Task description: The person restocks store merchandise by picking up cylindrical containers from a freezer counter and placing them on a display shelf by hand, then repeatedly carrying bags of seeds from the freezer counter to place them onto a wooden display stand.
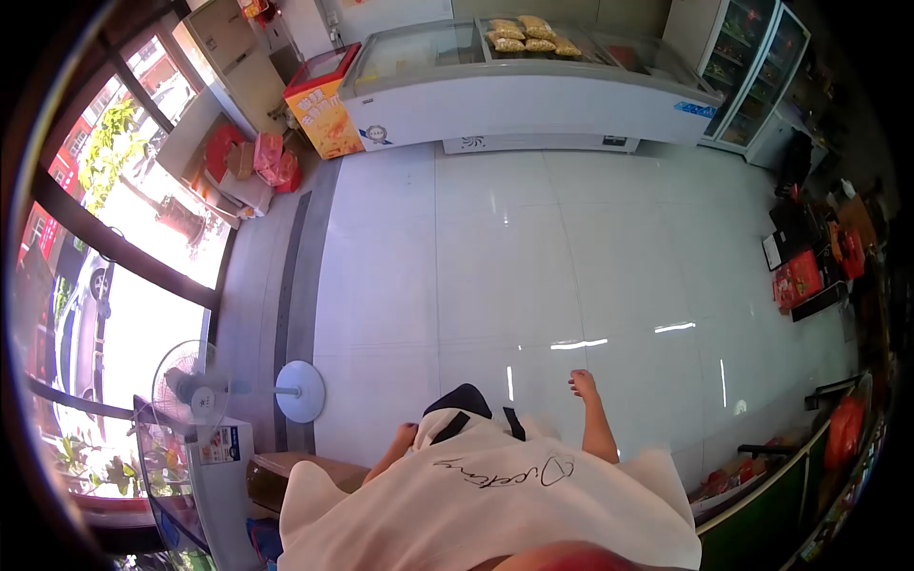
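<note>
My right hand [582, 383] hangs out in front of my body over the tiled floor, its fingers loosely curled with nothing visible in them. Close against the left side of my pale shirt [514, 495] is my left hand [408, 434]. It is small in view and partly covered by the shirt, so its fingers cannot be made out. Between the hands, a dark shoe tip [468, 398] and black straps show below the shirt. Neither hand touches any shop item that I can see.
A long white chest freezer [543, 109] stands ahead, with bagged goods [533, 36] on top. A standing fan [300, 391] is at left near the glass front. Glass-door fridges [752, 76] stand at far right; boxes [798, 281] sit below them. A green-sided counter [762, 504] flanks my right.
</note>
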